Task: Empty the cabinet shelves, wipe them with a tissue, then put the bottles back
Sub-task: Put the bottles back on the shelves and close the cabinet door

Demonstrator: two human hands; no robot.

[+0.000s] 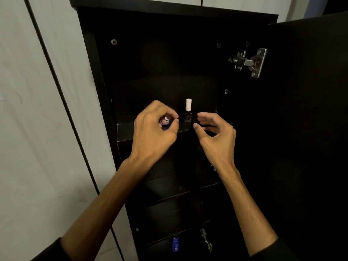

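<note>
A tall black cabinet stands open, and its upper shelf (128, 131) is at hand height. On that shelf a small dark nail-polish bottle (188, 114) with a white cap stands upright. My left hand (156, 129) is just left of it, fingers curled round a small pale object (165, 121) that is mostly hidden. My right hand (212, 132) hovers just right of the bottle, fingers loosely spread and holding nothing. A blue bottle (175, 244) sits on a low shelf near the bottom.
The black cabinet door (301, 110) hangs open on the right, with a metal hinge (248, 62) near its top. A second hinge (206, 240) shows lower down. A pale wall panel (47, 129) fills the left. The middle shelves are dark.
</note>
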